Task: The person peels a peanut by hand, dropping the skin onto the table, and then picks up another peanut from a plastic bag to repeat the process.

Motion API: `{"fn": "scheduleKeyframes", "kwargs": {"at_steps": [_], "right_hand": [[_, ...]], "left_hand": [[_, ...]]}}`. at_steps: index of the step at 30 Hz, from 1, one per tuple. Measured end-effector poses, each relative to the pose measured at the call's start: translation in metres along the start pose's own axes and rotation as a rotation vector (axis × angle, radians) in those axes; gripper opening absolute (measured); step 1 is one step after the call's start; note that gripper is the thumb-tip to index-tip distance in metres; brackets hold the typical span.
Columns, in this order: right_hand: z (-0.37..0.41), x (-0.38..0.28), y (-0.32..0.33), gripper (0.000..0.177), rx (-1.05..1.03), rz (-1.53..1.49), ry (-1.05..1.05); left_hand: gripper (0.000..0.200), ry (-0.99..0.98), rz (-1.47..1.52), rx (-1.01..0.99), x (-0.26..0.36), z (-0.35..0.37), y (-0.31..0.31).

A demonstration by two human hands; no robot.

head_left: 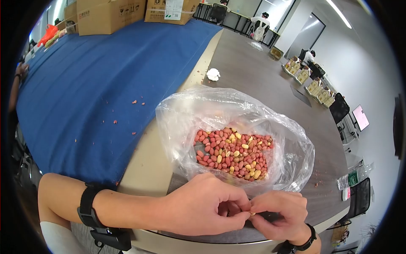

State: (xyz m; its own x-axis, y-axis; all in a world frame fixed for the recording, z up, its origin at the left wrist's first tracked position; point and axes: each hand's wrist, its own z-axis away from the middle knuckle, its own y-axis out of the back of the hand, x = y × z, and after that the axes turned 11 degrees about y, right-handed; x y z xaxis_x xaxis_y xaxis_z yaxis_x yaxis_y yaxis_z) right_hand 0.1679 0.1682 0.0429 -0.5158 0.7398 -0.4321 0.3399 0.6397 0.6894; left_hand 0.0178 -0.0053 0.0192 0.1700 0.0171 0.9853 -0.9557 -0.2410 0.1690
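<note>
Both hands meet just in front of a clear plastic bag (292, 122), near the front edge of the dark desk (253, 63). The left hand (207, 205) has a narrow grip, thumb and forefinger pinched together, and the right hand (281, 213) pinches against it in the same way. Between the touching fingertips sits a small pale piece (253, 213), too small and too covered to tell exactly what it is. The bag spreads wide on the desk, its left side lying over the pale border strip, and inside it the peanuts (237, 154) form a loose layer, mostly red-skinned with some yellowish ones among them. A black strap (88, 207) circles the left forearm, and a black band (311, 239) is around the right wrist. Beyond the bag lies a crumpled white tissue (213, 75). To the left, a blue cloth (105, 76) carries scattered reddish bits (115, 122) and, at its far end, cardboard boxes (111, 17). Another person's hand (22, 70) shows at the cloth's left edge, and a clear bottle (359, 174) with a green label is near the desk's right edge
</note>
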Motion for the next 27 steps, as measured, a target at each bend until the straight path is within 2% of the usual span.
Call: {"fn": "scheduleKeyframes", "kwargs": {"at_steps": [8,11,13,20,22,27], "right_hand": [[0.0004,-0.0026,-0.0041,0.025,0.003,0.068,0.063],[0.0001,-0.0044,-0.0046,0.025,0.017,0.077,0.071],[-0.0012,-0.0096,-0.0034,0.025,-0.035,0.144,0.013],[0.0000,-0.0013,-0.0024,0.024,-0.016,0.029,-0.013],[0.0015,-0.0005,-0.0043,0.023,0.050,-0.003,-0.011],[0.0017,-0.0020,-0.0013,0.023,0.010,0.016,0.012]], "left_hand": [[0.013,0.011,0.014,-0.023,-0.0019,-0.0005,-0.0020],[0.014,0.082,0.050,0.000,0.0003,0.0006,-0.0036],[0.014,0.070,0.052,0.018,-0.0011,0.0000,-0.0045],[0.013,0.050,0.043,0.005,-0.0003,0.0000,-0.0029],[0.013,0.048,0.086,0.013,-0.0011,0.0006,-0.0041],[0.013,0.053,0.060,-0.001,0.0009,0.0017,-0.0044]]}}
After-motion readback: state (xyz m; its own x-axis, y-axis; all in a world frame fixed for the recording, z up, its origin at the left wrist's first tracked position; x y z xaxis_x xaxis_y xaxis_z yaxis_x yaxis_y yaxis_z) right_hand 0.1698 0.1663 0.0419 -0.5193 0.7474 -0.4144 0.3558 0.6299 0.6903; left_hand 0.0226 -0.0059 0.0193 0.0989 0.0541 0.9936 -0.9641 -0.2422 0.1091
